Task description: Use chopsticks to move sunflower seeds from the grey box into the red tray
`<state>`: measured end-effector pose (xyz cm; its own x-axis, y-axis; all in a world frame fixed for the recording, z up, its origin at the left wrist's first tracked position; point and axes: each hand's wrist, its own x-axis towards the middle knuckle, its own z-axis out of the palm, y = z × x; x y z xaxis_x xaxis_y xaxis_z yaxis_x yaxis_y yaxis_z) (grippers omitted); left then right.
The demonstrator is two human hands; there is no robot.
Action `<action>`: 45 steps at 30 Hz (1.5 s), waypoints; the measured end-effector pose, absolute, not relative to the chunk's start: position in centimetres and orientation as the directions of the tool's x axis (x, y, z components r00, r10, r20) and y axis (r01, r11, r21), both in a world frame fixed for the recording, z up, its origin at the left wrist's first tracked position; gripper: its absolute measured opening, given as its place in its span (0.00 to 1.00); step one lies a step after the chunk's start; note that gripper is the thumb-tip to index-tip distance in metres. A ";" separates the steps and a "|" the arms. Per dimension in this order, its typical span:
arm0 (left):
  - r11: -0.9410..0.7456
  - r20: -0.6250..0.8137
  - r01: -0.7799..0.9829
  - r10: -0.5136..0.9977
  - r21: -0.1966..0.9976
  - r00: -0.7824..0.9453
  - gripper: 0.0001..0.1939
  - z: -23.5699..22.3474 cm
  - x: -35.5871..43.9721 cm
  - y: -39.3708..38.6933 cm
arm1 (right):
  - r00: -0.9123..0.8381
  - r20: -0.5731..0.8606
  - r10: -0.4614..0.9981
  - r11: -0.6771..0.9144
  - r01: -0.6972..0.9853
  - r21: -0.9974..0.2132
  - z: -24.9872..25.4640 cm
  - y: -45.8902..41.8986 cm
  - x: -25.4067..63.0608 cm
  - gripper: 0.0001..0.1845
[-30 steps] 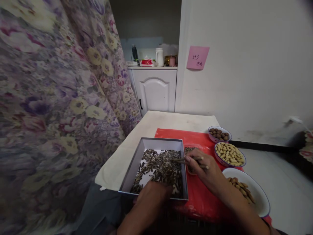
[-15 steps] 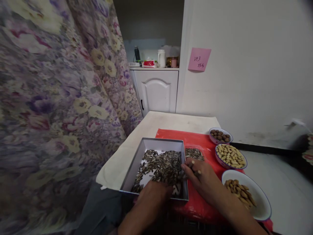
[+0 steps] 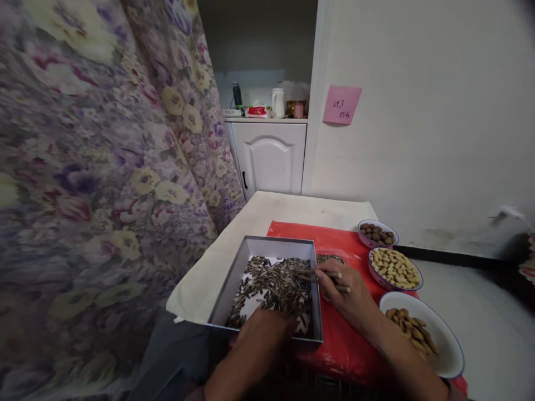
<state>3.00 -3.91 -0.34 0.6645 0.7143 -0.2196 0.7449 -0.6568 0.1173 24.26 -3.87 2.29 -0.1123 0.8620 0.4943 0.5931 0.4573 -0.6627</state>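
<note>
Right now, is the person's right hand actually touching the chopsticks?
Touching. The head view shows the right hand gripping the chopsticks, their thick ends jutting past it and their thin ends reaching over the box.

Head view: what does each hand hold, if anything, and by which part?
The right hand holds chopsticks by their middle part, both ends sticking out. Whether the left hand grips anything cannot be told.

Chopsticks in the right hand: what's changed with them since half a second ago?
The right hand has swung the chopsticks leftward: their tips, hidden then, now reach over the seeds in the box. It kept hold of them; whether it dropped a seed can't be told. The left hand is still at the box's near edge, and the bowls stayed put.
</note>
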 end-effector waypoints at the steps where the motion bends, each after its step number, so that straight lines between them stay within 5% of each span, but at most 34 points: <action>1: -0.660 -0.230 0.743 0.710 0.113 0.665 0.11 -0.2 3.0 -3.9 | -0.115 0.495 0.861 0.459 0.595 -0.659 2.0 -3.7 24.2 0.11; 18: -0.622 -0.301 0.774 0.721 0.115 0.624 0.13 1.1 3.5 -4.1 | -0.111 0.474 0.873 0.446 0.573 -0.688 0.6 -2.7 24.0 0.13; 23: -0.634 -0.223 0.763 0.731 0.125 0.645 0.11 0.3 3.1 -4.3 | -0.075 0.453 0.888 0.412 0.569 -0.712 1.3 -3.1 24.3 0.15; 36: -0.608 -0.208 0.783 0.756 0.132 0.621 0.07 0.0 3.0 -4.4 | 0.125 0.341 0.932 0.268 0.395 -0.879 3.8 -4.5 28.6 0.20; 45: -0.604 -0.241 0.791 0.757 0.096 0.607 0.06 0.2 3.3 -4.4 | 0.355 0.423 0.834 0.260 0.423 -0.868 6.6 -6.9 32.7 0.15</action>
<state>3.25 -4.40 0.25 0.6072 0.7570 -0.2412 0.7911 -0.6041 0.0958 32.73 -6.89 6.60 0.3548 0.8339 0.4227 0.4226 0.2602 -0.8681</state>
